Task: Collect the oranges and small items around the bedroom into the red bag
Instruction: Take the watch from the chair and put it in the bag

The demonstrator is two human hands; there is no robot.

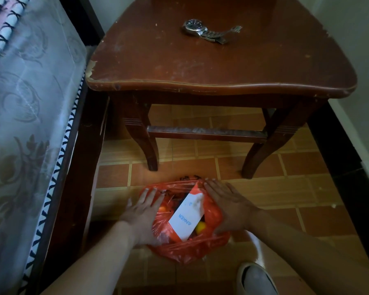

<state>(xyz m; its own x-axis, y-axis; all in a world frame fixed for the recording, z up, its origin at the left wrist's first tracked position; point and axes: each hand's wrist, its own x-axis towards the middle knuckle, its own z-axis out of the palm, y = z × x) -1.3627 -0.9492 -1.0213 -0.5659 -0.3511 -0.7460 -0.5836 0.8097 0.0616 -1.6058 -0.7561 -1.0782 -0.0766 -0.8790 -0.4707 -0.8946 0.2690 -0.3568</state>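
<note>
Your red bag (188, 248), thin crinkled glossy plastic, sits on the floor (285, 201) of orange-brown square tiles, just in front of the bench's front legs. Your left hand (144, 211) lies flat on the bag's left side with fingers straight and spread; your right hand (228, 207) does the same on the right side, palm down, fingers extended toward the bench. Neither hand is curled around anything; both simply press on the plastic.

Between your hands, a flat white rectangular box (186, 218) printed "ANKER" in blue pokes diagonally out of the bag's mouth. An orange (162, 209) shows through the film beside your left hand, and a rounded yellow thing (200, 227) sits by the box's near corner (too hidden to tell what it is).

The bench (200, 69) is dark reddish wood with a wavy front edge, chipped varnish at its front-left corner and curved legs. A metal wristwatch (209, 31) with a linked band lies near its back edge. The bed (26, 103) with a pale patterned cover runs along your left. A grey slipper (257, 279) shows below your right arm.
</note>
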